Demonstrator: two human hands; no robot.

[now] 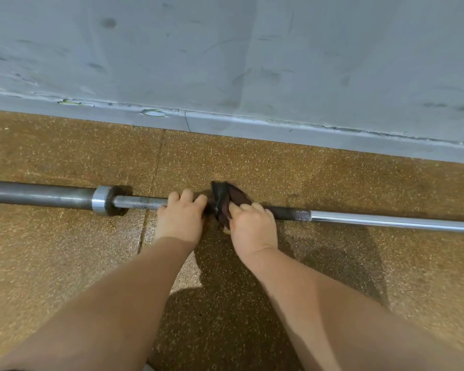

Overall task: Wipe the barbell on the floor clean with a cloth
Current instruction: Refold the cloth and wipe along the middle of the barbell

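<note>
On the floor (65, 263): barbell (386, 221) (collar (101, 200) to my left).
My left hand (180, 218): curled over the barbell.
My right hand (252, 226): clutching the dark cloth (225, 199) against it.

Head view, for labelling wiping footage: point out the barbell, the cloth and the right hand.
barbell (386, 221), head view, on the bare chrome shaft at right.
cloth (221, 195), head view, on the dark fold above the bar.
right hand (252, 227), head view, on the back of the hand.
</note>
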